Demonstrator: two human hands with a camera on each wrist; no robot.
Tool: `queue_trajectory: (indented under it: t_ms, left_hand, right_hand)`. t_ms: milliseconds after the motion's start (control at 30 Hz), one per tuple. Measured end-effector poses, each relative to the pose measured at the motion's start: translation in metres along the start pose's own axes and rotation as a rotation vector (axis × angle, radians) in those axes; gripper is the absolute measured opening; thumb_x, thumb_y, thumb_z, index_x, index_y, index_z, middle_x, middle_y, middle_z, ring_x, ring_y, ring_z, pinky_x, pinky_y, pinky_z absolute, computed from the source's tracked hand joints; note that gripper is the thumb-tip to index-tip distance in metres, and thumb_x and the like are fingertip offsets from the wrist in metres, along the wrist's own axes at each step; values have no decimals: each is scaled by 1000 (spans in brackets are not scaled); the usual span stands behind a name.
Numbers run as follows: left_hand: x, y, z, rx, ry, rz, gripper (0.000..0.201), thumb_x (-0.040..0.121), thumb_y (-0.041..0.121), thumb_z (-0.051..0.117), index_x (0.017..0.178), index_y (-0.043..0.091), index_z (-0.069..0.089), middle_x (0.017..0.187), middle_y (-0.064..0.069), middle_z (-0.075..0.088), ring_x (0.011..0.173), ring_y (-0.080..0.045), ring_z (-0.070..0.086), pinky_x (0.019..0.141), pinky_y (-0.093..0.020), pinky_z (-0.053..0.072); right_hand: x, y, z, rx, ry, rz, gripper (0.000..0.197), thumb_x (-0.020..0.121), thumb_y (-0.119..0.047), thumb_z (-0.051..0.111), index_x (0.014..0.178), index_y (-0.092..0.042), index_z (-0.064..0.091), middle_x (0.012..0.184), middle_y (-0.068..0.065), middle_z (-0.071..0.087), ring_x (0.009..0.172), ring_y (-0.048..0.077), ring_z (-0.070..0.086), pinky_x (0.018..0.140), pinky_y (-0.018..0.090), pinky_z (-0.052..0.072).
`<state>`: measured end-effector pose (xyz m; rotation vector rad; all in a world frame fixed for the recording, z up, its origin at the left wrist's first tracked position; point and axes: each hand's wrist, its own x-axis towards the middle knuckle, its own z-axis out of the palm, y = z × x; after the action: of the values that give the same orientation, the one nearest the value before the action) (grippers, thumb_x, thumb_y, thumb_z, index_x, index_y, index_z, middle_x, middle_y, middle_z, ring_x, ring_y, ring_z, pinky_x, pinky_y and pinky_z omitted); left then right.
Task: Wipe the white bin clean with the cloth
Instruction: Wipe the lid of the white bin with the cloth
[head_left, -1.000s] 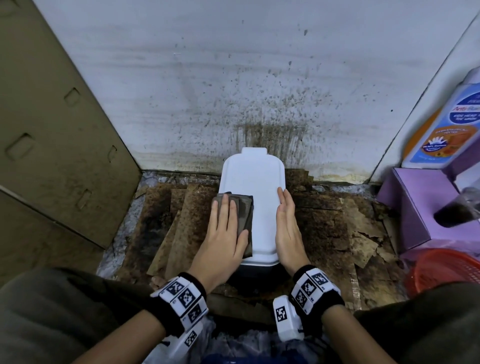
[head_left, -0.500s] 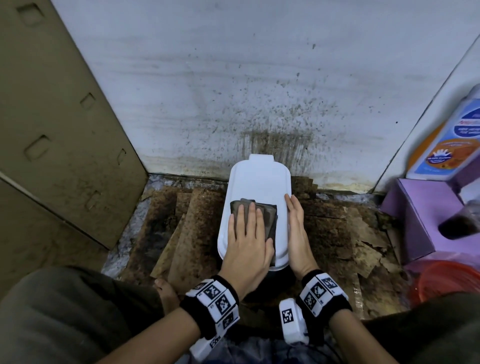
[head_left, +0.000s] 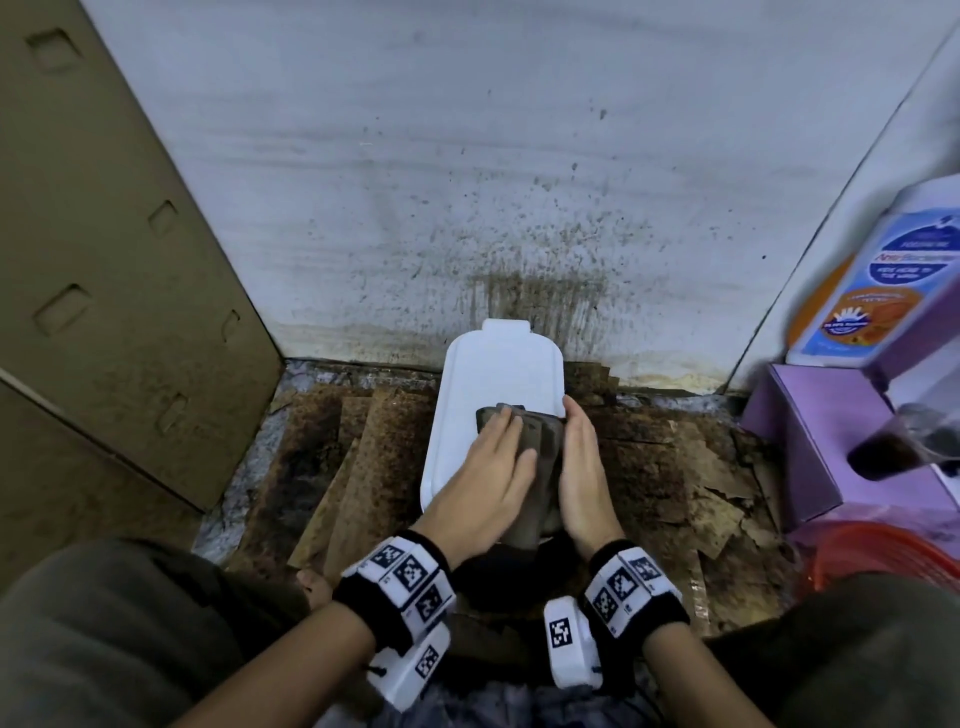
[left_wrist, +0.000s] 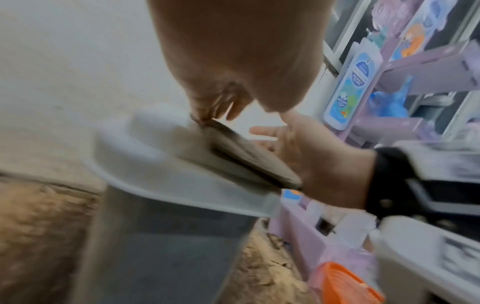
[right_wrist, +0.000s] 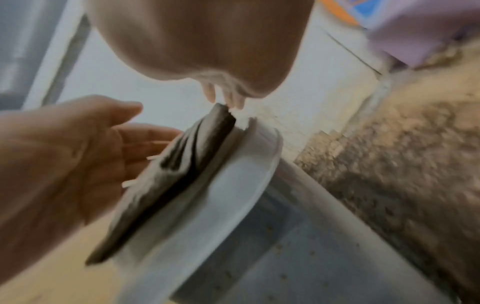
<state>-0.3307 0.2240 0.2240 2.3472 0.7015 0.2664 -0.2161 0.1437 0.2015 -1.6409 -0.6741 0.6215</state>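
The white bin (head_left: 498, 379) stands against the stained back wall, lid closed, its grey body below the lid (left_wrist: 166, 242). A folded dark grey cloth (head_left: 543, 447) lies on the right half of the lid. My left hand (head_left: 488, 467) presses flat on the cloth with straight fingers. My right hand (head_left: 582, 462) lies with straight fingers along the bin's right edge, touching the cloth's side. The wrist views show the cloth (left_wrist: 249, 160) (right_wrist: 176, 176) reaching past the lid's right rim.
Soiled cardboard sheets (head_left: 363, 457) cover the floor around the bin. A brown board (head_left: 104, 291) leans on the left. On the right stand a purple box (head_left: 821, 441), a blue and orange bottle (head_left: 878, 291) and an orange basket (head_left: 883, 556).
My left hand has slid the cloth from the lid's left side across to its right edge. The right hand stayed along the bin's right side.
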Motion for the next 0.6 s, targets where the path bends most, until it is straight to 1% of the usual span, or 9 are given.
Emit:
queue_trajectory:
  t_ms: [33,67,100,167,267,333,400,467,600]
  left_hand:
    - [-1,-6,-6,-37,68,9,55,110,34,29,160,10,23,168,-1,18,155,-7,10,123,-19,5]
    - [-2,-13,-11,-31,141,19,51,110,30,31,156,8,31,164,-3,28,152,-9,20,122,-16,8]
    - [-4,-22,-14,0,204,27,49,109,27,31,153,6,36,159,-6,36,149,-13,27,121,-15,12]
    - [-6,-40,-19,72,275,13,47,107,23,31,147,2,41,151,-11,43,143,-22,35,121,-21,20]
    - [-11,-58,-19,165,198,-63,44,107,13,34,150,1,37,156,-13,36,145,-25,31,120,-39,30]
    - [-16,-64,-15,226,108,-89,50,109,19,30,156,3,26,164,-11,22,150,-23,24,120,-41,31]
    - [-20,-68,-13,292,60,-79,59,108,35,20,161,8,14,169,-7,10,153,-19,18,119,-38,33]
    - [-22,-71,-14,314,48,-79,70,102,48,8,162,13,9,170,-2,7,153,-15,17,117,-37,36]
    - [-25,-72,-18,338,23,-81,75,97,54,0,163,16,4,171,2,3,153,-10,15,113,-36,41]
  right_hand:
    - [0,3,2,-201,24,-88,51,106,-51,23,151,-30,33,157,-12,34,147,0,24,127,42,7]
    - [-1,5,6,-385,66,-180,49,107,-41,24,152,-24,33,159,-7,30,150,4,19,127,41,-4]
    - [-2,5,11,-521,102,-272,49,106,-35,26,152,-18,33,160,-3,28,152,8,17,126,39,-8]
    - [-12,0,23,-698,114,-399,49,105,-28,29,150,-11,36,158,4,32,152,15,21,126,38,-4]
    - [-23,5,38,-884,47,-425,53,105,-32,29,150,-7,38,159,9,34,151,20,26,126,36,7]
    - [-26,9,42,-1028,28,-409,58,105,-39,28,151,-6,38,160,12,34,151,22,27,125,39,16]
    - [-27,10,42,-1080,33,-404,62,105,-43,28,151,-4,38,160,14,34,150,25,29,123,41,22]
    - [-28,9,41,-1089,44,-392,66,105,-48,26,152,-3,37,160,15,35,150,25,31,122,42,25]
    - [-30,11,38,-1057,73,-373,69,104,-50,27,153,-2,34,161,14,33,150,25,30,122,42,27]
